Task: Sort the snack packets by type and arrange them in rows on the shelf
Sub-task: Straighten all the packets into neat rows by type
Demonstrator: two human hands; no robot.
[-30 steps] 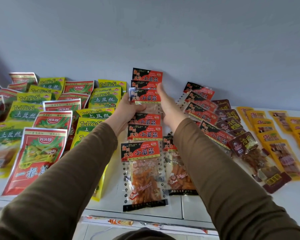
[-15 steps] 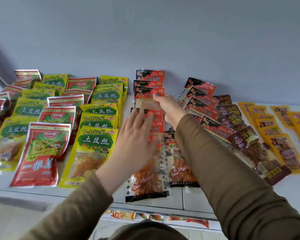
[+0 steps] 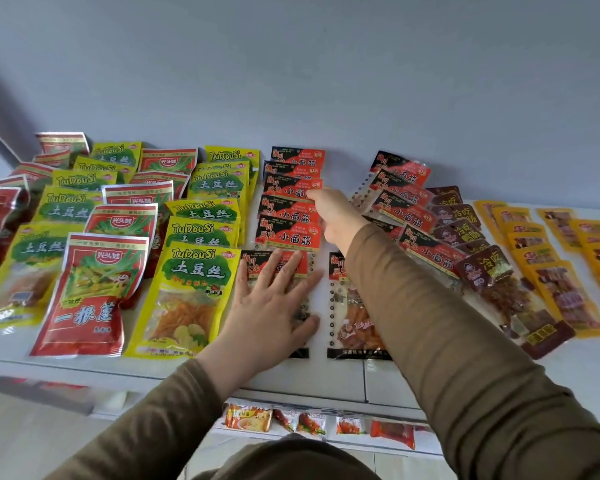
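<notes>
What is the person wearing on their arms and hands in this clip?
Both arms are covered by long olive-brown sleeves, the left sleeve and the right sleeve, reaching the wrists. The left hand and right hand are bare: no gloves, rings or watch visible.

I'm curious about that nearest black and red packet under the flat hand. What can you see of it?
The black and red packet lies flat at the front of its row on the white shelf. Glossy plastic: a black and red header, a clear window, punched holes down the right edge. The left hand rests spread on it, hiding most. The packet behind overlaps its top.
</notes>
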